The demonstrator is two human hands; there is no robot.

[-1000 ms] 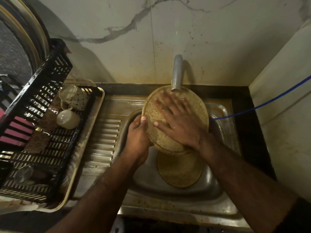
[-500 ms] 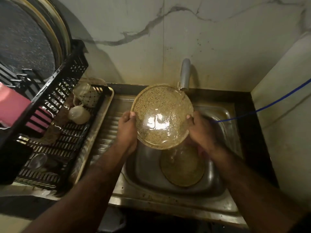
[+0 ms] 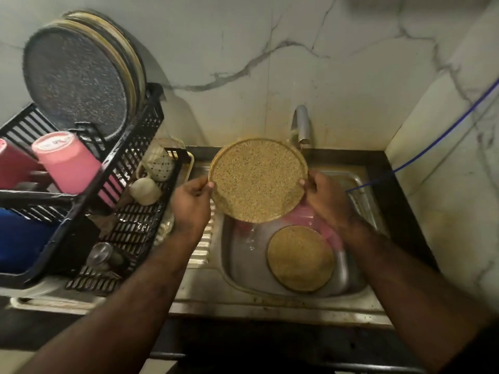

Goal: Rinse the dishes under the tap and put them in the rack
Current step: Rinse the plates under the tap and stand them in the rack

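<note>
Head view, the only one: speckled tan plate (image 3: 258, 180) held at centre frame, tilted, over the sink (image 3: 353, 286); left hand (image 3: 191, 205) grips its left rim, thumb on the face, fingers (image 3: 203, 186) curled behind; right hand (image 3: 324, 198) pinches the right rim likewise; water runs off the plate's lower edge into the basin.

Tap (image 3: 302, 125) stands just behind the plate's upper right edge; a thin stream falls from the spout.

A second tan plate (image 3: 300, 259) lies flat in the basin, lower right of centre, something pink beneath it; not yet rinsed, I judge.

Black rack (image 3: 129, 168) fills the left of the frame; large round plates (image 3: 78, 79) upright at upper left, pink cup (image 3: 67, 161) upturned, pale mugs (image 3: 151, 182) on the lower tier.

Step in hand, by my reading: draining the rinsed plate; next move calls for carrying it left, on edge, to a free slot near the upright plates; wet rim could slip.
</note>
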